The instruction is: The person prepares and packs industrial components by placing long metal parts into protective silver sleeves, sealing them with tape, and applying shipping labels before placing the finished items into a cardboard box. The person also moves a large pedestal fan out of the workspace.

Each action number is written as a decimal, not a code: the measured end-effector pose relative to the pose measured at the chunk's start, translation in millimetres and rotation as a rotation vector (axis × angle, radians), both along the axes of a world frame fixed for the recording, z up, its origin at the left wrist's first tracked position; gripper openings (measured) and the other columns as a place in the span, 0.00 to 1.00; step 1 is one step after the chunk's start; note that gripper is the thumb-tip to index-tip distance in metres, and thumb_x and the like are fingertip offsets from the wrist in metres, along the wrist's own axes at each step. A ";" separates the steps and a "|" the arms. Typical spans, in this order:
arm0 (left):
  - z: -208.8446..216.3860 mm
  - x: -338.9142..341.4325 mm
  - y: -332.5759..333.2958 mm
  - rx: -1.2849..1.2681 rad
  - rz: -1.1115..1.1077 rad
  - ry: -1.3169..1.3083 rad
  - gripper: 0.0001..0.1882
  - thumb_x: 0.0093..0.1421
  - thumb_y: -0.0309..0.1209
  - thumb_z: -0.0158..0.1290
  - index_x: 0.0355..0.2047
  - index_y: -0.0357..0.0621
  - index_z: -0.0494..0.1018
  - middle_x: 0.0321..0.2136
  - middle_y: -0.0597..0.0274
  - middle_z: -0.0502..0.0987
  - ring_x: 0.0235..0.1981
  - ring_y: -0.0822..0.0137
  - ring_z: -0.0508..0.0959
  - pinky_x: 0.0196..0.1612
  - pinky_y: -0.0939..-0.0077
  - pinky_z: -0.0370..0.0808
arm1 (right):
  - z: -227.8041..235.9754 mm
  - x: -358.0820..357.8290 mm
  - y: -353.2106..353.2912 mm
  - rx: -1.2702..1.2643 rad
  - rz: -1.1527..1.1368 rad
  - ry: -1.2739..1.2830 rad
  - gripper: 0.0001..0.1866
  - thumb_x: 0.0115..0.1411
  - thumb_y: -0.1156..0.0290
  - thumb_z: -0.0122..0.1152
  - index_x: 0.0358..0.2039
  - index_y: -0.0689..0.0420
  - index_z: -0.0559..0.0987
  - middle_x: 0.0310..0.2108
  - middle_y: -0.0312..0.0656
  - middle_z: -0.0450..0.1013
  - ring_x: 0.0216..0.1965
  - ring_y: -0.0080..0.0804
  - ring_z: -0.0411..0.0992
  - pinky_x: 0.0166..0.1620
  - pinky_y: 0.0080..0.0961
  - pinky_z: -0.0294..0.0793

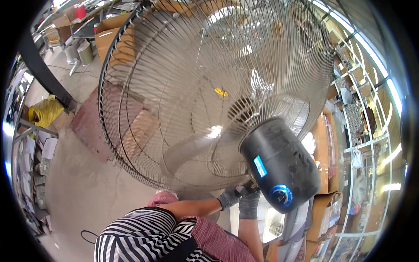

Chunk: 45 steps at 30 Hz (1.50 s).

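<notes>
A large industrial fan fills the middle of the head view, with a round wire guard (131,144), a grey blade (187,153) behind the wires and a black motor housing (279,163). The housing carries a blue label and a round blue-ringed dial. My hands wear grey gloves with dark fingers. Just under the housing, my left hand (230,198) reaches in from the left, its fingers curled at the fan's neck. Close against it is my right hand (248,205), coming up from below, also closed. The housing and guard partly hide the fingers, so what they grip cannot be made out.
Cardboard boxes (323,153) and white packages stand close on the right, before metal shelving (371,142) full of parts. At the left are a dark post (46,72), a yellow bag (46,111) and a reddish board (89,124) on the floor. An open carton (111,37) stands behind.
</notes>
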<state>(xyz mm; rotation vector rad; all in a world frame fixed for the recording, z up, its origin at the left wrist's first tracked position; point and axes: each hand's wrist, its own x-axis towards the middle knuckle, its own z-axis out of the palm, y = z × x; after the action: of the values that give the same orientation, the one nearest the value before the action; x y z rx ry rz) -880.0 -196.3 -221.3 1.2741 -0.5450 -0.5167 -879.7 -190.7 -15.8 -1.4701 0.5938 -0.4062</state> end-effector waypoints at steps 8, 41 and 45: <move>136.9 161.3 33.5 -0.477 -0.171 1.285 0.19 0.67 0.28 0.35 0.54 0.34 0.66 0.45 0.51 0.75 0.43 0.61 0.77 0.45 0.71 0.77 | 18.2 114.9 -18.4 -0.091 -0.013 0.013 0.25 0.39 0.87 0.67 0.38 0.54 0.72 0.32 0.33 0.70 0.33 0.25 0.71 0.38 0.27 0.74; 49.3 178.6 -59.4 0.008 -0.077 0.168 0.19 0.64 0.22 0.44 0.55 0.39 0.69 0.51 0.58 0.75 0.53 0.65 0.74 0.57 0.69 0.69 | 1.2 114.6 -140.1 0.298 0.230 0.153 0.12 0.51 0.78 0.68 0.37 0.57 0.76 0.33 0.34 0.73 0.35 0.24 0.71 0.40 0.23 0.73; 42.5 165.9 -71.5 -0.088 0.025 0.070 0.13 0.63 0.29 0.49 0.46 0.39 0.74 0.38 0.60 0.79 0.39 0.68 0.76 0.47 0.72 0.74 | -42.5 94.8 -152.5 0.076 0.238 -0.049 0.11 0.52 0.75 0.67 0.37 0.57 0.77 0.34 0.35 0.73 0.36 0.25 0.71 0.41 0.24 0.73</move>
<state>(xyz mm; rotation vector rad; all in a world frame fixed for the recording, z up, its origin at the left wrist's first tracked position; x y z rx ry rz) -714.1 -267.8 -178.8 1.1733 -0.4878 -0.5094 -785.0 -343.2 -58.2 -1.4347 0.3849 -0.2303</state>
